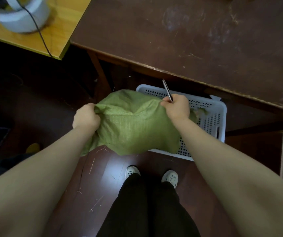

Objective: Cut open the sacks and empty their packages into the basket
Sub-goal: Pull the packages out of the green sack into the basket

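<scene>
- Both hands grip green sack: left hand fisted on its left corner, right hand pinching its right edge and clasping a thin cutter.
- Sack hangs over white perforated basket, hiding most of the interior; contents cannot be told.
- Basket sits on floor beside dark table.

coarse woven sack, perforated plastic basket

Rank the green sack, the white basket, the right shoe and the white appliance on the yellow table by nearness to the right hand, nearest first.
From the right hand:
1. Green sack, gripped in it.
2. White basket, just beneath and behind.
3. Right shoe, on the floor below.
4. White appliance, far upper left.
</scene>
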### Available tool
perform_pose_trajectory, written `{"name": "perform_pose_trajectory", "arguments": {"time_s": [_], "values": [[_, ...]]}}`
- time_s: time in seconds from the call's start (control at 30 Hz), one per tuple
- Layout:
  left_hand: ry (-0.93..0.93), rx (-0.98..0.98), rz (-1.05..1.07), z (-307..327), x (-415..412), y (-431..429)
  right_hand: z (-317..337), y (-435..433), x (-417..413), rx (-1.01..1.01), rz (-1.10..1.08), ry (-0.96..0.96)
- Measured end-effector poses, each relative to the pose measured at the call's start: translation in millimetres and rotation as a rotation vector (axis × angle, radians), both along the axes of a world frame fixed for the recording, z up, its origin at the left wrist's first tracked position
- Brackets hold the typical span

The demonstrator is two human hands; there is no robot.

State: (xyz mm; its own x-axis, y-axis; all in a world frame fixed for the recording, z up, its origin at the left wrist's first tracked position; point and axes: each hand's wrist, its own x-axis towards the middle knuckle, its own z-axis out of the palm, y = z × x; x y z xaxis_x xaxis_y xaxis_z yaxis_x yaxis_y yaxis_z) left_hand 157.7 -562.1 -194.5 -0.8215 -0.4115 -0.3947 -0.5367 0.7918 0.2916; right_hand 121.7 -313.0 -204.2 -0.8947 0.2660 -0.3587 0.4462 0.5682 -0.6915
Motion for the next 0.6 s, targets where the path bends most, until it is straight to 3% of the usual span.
{"name": "perform_pose_trajectory", "arguments": {"time_s": [0.1,0.23,0.37,0.5,0.6], "values": [[0.021,0.023,0.065,1.0,-5.9,-11.9,-8.0,-1.7,8.9,-0.059,0.0,0.082],[-0.008,0.055,-0.032,-5.7,-5.3,-7.8,-24.7,14.1,10.7,0.056,-0.054,-0.104],[0.02,0.077,-0.057,-12.7,-5.4,7.5,-22.5,8.1,2.1,0.016,-0.016,0.002],[0.029,0.082,-0.037,-12.1,-11.6,3.0,-38.2,28.4,15.5,0.103,-0.037,-0.149],[0.025,0.081,-0.073,-10.8,-12.3,11.8,-32.5,20.9,6.8,0.036,-0.044,-0.028]]}}
